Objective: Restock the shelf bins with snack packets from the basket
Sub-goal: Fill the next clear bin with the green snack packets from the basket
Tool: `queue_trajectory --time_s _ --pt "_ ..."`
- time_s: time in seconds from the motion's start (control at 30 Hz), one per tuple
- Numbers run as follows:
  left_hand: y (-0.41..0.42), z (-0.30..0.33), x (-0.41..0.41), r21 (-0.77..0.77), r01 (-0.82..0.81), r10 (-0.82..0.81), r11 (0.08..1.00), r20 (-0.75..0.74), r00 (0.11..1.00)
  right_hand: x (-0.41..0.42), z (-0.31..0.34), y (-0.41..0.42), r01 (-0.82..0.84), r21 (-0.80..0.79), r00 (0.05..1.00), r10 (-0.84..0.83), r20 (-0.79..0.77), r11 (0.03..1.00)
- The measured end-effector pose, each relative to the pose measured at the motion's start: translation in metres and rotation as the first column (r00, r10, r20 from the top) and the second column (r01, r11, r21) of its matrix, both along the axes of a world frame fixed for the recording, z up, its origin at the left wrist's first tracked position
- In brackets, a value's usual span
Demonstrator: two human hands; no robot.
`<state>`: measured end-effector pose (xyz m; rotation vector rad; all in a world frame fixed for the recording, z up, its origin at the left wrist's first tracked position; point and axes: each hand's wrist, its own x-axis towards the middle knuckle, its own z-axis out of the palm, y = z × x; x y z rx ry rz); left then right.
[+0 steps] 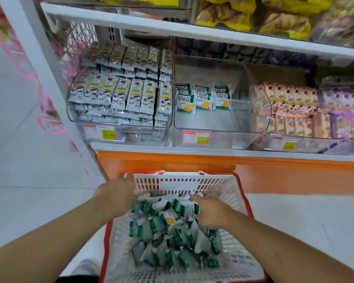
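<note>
A white basket with a red rim (229, 193) stands on the floor below me, holding several green and white snack packets (168, 227). My left hand (116, 190) grips the basket's far left corner. My right hand (209, 211) is down in the pile, its fingers curled around green packets near the far end. On the shelf above, the clear middle bin (239, 127) holds three of the same green packets (202, 97) standing at its back; the front part of the bin is bare.
The left bin (119, 92) is packed with grey and yellow packets. The right bin (292, 111) holds peach and purple packets. Yellow snack bags (253, 15) fill the shelf above. An orange base panel (274, 172) runs under the shelf. White tiled floor lies on both sides.
</note>
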<state>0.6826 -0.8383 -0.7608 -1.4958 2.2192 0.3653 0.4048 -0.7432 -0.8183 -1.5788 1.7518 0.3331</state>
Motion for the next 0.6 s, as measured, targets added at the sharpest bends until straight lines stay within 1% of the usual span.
queue_trajectory --time_s 0.07,0.1,0.17,0.23,0.33,0.43,0.53,0.6 --pt "0.003 -0.019 0.010 -0.019 -0.020 0.021 1.000 0.104 0.994 0.003 -0.030 -0.001 0.115 0.066 0.992 -0.118 0.039 0.991" --pt "0.004 -0.025 0.012 -0.039 0.011 -0.005 0.999 0.149 0.989 0.005 -0.041 -0.002 0.176 0.089 0.981 -0.182 0.065 0.980" --pt "0.007 -0.036 0.011 -0.058 0.098 -0.086 0.993 0.187 0.979 0.011 -0.060 -0.003 0.272 0.106 0.953 -0.282 0.106 0.957" --pt "0.009 -0.039 0.007 -0.049 0.141 -0.128 0.989 0.206 0.970 0.018 -0.069 -0.004 0.298 0.084 0.944 -0.307 0.121 0.951" --pt "0.009 -0.032 -0.001 -0.019 0.087 -0.081 0.996 0.204 0.976 0.023 -0.075 -0.004 0.372 0.040 0.915 -0.374 0.154 0.927" --pt "0.007 -0.030 -0.002 0.015 0.008 -0.011 1.000 0.164 0.986 0.023 -0.079 -0.006 0.463 0.000 0.880 -0.459 0.122 0.886" --pt "0.007 -0.027 -0.002 0.063 -0.058 0.050 0.996 0.124 0.991 0.019 -0.081 -0.007 0.469 -0.052 0.883 -0.467 0.053 0.882" --pt "0.003 -0.018 -0.003 0.121 -0.094 0.075 0.988 0.149 0.986 0.014 -0.076 -0.006 0.467 -0.057 0.883 -0.463 0.075 0.882"
